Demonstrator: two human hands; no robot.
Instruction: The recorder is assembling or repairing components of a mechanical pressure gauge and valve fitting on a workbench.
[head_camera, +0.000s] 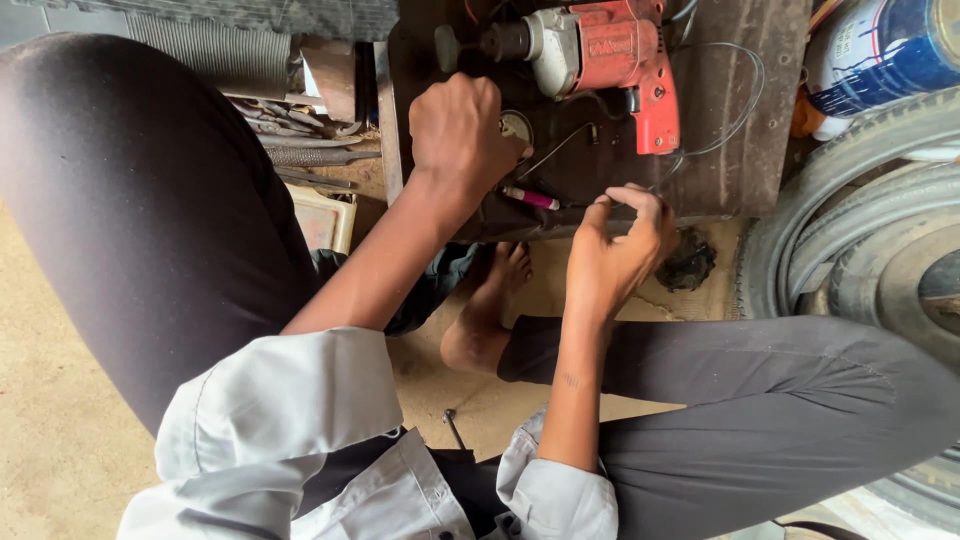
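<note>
My left hand (462, 130) is closed in a fist on a dark brown board (720, 130), gripping something small that the fingers hide, beside a round pale disc (518, 125). My right hand (622, 245) is at the board's near edge, thumb and fingers pinching a thin wire (565, 145) or small part; I cannot tell exactly what. A pink-and-white pen-like tool (530, 197) lies on the board between the hands. A red electric drill (610, 55) lies at the far side of the board, its black cord (740, 110) looping right.
Stacked tyres (870, 230) stand at right, with a blue-and-white paint can (880, 50) above them. Metal scraps and files (300, 140) lie at left. My bare foot (490, 305) rests on the sandy floor (60, 430) under the board. A screw-like bit (453, 425) lies near my lap.
</note>
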